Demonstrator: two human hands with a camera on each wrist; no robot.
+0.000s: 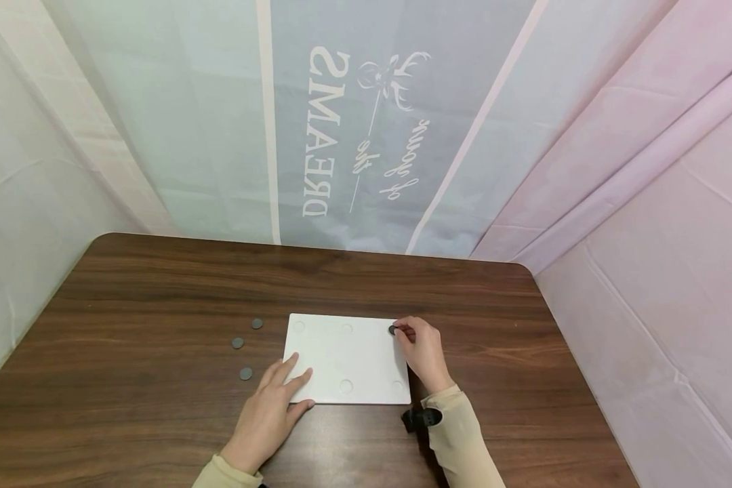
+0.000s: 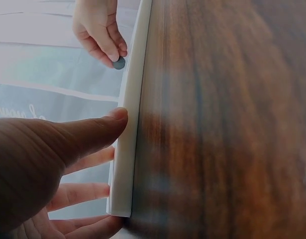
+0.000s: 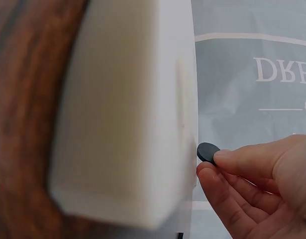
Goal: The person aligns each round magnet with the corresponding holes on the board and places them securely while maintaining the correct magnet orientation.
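A flat white board with several shallow round recesses lies on the table. My left hand rests at its near left corner, fingers spread over the top and thumb by the front edge. Over the board's far right corner, my right hand pinches a small dark grey disc between thumb and fingertips. In the right wrist view the disc is tilted; whether it touches the board cannot be told. Left of the board lie three similar discs: a far one, a middle one and a near one.
The dark wood-grain table has rounded far corners. Behind it hangs a pale curtain with mirrored lettering, and fabric walls close in both sides. A black device is strapped to the right wrist.
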